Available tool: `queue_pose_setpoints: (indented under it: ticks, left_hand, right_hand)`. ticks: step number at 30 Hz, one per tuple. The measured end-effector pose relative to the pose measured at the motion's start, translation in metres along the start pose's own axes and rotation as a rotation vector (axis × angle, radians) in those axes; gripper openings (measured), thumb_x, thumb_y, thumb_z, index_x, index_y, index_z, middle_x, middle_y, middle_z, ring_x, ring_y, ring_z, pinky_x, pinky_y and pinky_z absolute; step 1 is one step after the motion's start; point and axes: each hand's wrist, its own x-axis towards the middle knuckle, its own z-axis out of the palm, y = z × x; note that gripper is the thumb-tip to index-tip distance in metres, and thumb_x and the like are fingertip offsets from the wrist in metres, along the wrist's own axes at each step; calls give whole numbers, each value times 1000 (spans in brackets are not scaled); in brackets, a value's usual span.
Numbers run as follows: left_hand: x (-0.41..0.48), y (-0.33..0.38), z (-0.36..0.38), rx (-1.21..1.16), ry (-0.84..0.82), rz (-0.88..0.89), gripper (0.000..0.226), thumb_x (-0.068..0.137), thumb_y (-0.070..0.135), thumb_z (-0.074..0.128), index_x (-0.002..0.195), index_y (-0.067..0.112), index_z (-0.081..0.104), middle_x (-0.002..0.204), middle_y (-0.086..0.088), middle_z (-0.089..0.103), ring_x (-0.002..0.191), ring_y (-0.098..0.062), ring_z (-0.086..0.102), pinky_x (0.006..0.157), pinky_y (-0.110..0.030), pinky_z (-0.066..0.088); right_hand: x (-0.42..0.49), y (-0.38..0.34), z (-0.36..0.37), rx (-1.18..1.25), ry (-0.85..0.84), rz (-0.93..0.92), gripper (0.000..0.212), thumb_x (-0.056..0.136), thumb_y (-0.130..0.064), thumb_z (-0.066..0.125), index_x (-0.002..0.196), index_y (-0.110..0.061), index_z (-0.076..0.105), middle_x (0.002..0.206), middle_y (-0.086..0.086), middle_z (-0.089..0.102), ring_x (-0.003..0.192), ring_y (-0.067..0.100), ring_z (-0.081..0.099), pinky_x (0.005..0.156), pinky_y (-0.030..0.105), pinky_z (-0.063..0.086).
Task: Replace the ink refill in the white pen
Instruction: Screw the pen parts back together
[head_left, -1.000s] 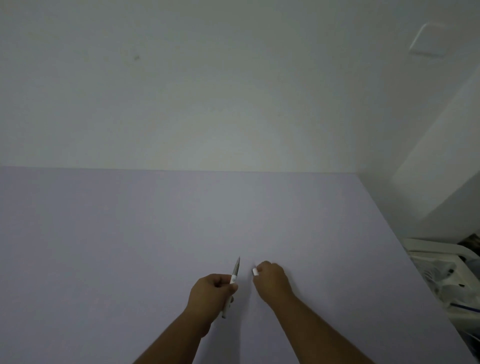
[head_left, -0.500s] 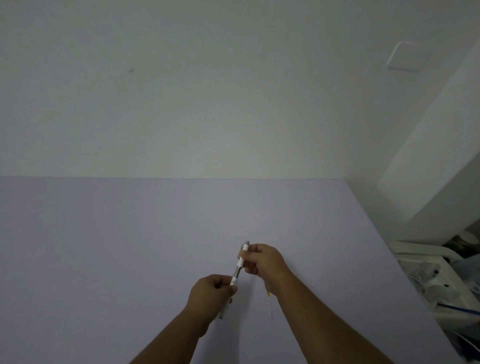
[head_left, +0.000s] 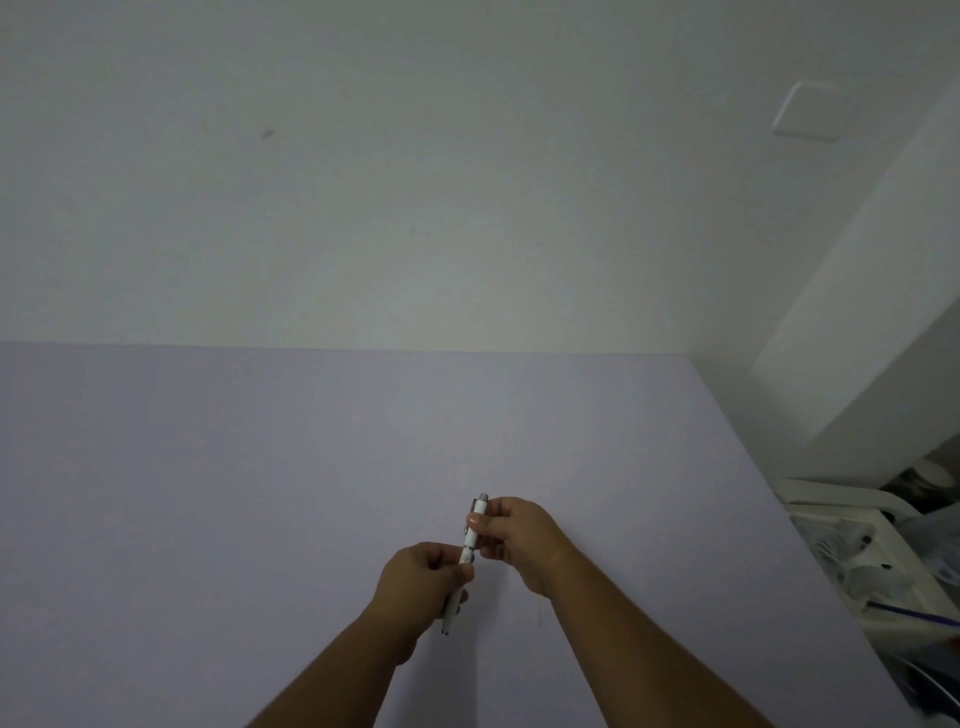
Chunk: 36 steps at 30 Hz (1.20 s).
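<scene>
The white pen (head_left: 470, 551) is held almost upright above the pale purple table (head_left: 260, 493), its clip end up and its tip pointing down toward me. My left hand (head_left: 423, 579) grips the lower barrel, and the tip sticks out below the fist. My right hand (head_left: 511, 535) pinches the upper part with the metal clip between thumb and fingers. The two parts of the pen meet between my hands. A thin pale refill (head_left: 540, 610) lies on the table, partly hidden under my right wrist.
The table's right edge runs diagonally down to the right. Beyond it stands a white plastic basket (head_left: 857, 545) with clutter. A white wall rises behind the table, with a white column at the right.
My right hand brought the upper pen part onto the refill sticking out of the lower barrel, then slid it down until both parts met. The view shifted slightly.
</scene>
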Motion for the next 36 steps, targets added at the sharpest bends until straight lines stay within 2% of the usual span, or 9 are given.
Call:
queue_pose_setpoints:
  ticks: [6, 9, 11, 13, 16, 18, 26, 29, 36]
  left_hand:
    - [5, -6, 0, -25, -4, -42, 5, 85, 8, 65, 86, 11, 70, 70, -10, 69, 59, -19, 64, 53, -24, 54]
    - [14, -15, 2, -40, 28, -65, 5, 86, 13, 65, 87, 15, 68, 76, -9, 67, 69, -22, 63, 63, -31, 58]
    - [21, -24, 3, -34, 65, -86, 6, 87, 16, 65, 85, 21, 68, 82, -5, 66, 83, -27, 63, 80, -41, 59]
    - [29, -33, 6, -1, 120, -106, 8, 86, 18, 66, 92, 18, 70, 83, 0, 66, 89, -27, 63, 87, -43, 57]
    - [39, -45, 11, 113, 204, -125, 19, 83, 21, 68, 101, 16, 72, 83, 1, 66, 81, -20, 62, 75, -31, 50]
    - [43, -50, 14, 147, 243, -127, 22, 81, 21, 69, 103, 17, 70, 85, 1, 66, 81, -18, 61, 73, -27, 45]
    - [55, -52, 28, 196, 308, -106, 17, 77, 21, 74, 92, 19, 68, 66, 16, 56, 69, -9, 56, 61, -20, 42]
    - [58, -51, 30, 204, 301, -109, 16, 78, 21, 72, 93, 20, 66, 67, 16, 56, 62, -1, 52, 49, -13, 37]
    - [59, -50, 31, 218, 303, -119, 14, 78, 21, 72, 89, 22, 63, 68, 16, 56, 61, 1, 51, 46, -13, 34]
  right_hand:
    - [5, 11, -1, -13, 17, 14, 6, 84, -20, 69, 80, -15, 68, 78, 1, 71, 66, 11, 66, 64, 24, 55]
    - [14, 19, -10, -63, 229, 25, 15, 89, -28, 60, 82, -15, 64, 80, 3, 66, 69, 16, 60, 77, 33, 55]
    - [18, 27, -21, -327, 402, 35, 17, 92, -26, 53, 86, -12, 61, 86, 8, 63, 76, 22, 59, 80, 36, 51]
    - [17, 39, -30, -630, 464, 90, 20, 93, -21, 49, 97, -7, 63, 97, 15, 68, 91, 28, 64, 80, 31, 50]
    - [13, 61, -32, -773, 453, 190, 22, 90, -13, 49, 103, -1, 61, 108, 17, 68, 98, 31, 66, 72, 28, 50]
    - [11, 71, -30, -759, 473, 210, 22, 86, -12, 51, 103, -1, 60, 108, 18, 67, 97, 33, 66, 77, 35, 57]
    - [17, 79, -12, -807, 468, 150, 22, 86, -13, 50, 103, -4, 61, 109, 16, 67, 101, 32, 64, 81, 37, 55]
    - [19, 79, -5, -804, 444, 151, 22, 86, -13, 48, 102, -5, 61, 109, 15, 67, 101, 32, 64, 82, 38, 55]
    - [20, 79, 5, -799, 407, 132, 21, 88, -14, 47, 102, -6, 61, 107, 14, 67, 99, 31, 64, 83, 40, 56]
